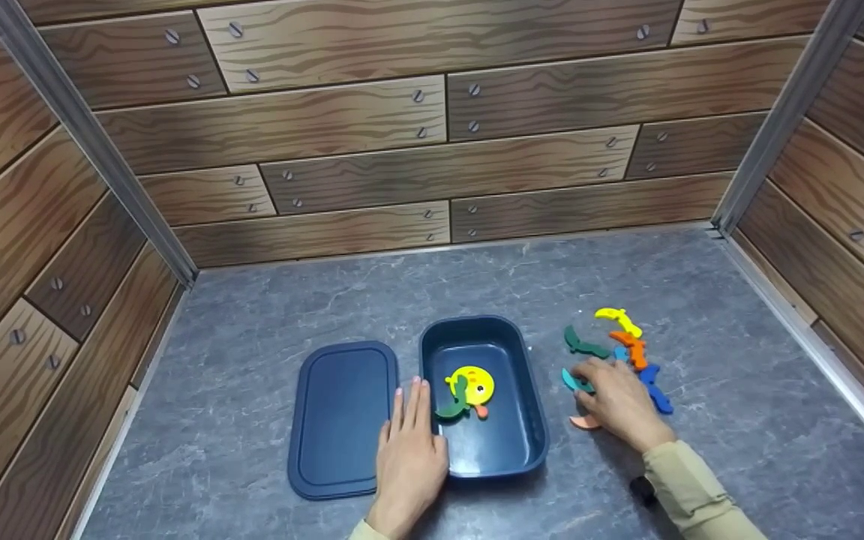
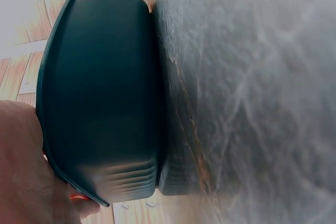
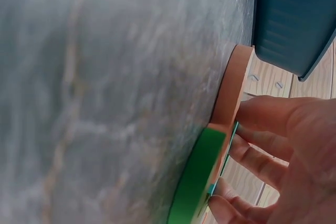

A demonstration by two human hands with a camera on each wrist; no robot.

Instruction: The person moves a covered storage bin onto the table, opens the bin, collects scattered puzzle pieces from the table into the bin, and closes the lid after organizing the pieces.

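Observation:
My left hand (image 1: 411, 450), its fingers straight, rests on the left rim of a dark blue box (image 1: 496, 457). Inside the box lie a round yellow piece (image 1: 480, 377) with a printed eye and a curved green piece (image 1: 456, 405). My right hand (image 1: 618, 401) is low over loose curved pieces, its thumb and fingers apart. Near the fingertips are a teal piece (image 1: 573, 381) and a peach piece (image 1: 584, 422). The right wrist view shows the fingers at the edges of the peach piece (image 3: 231, 85) and a green piece (image 3: 197, 177); no firm hold shows.
A flat dark blue lid (image 1: 342, 420) lies left of the box. Beyond my right hand are a yellow piece (image 1: 618, 320), an orange piece (image 1: 633, 349), a dark green piece (image 1: 582, 344) and a blue piece (image 1: 654, 390). Wood-patterned walls (image 1: 432, 165) enclose the grey tabletop.

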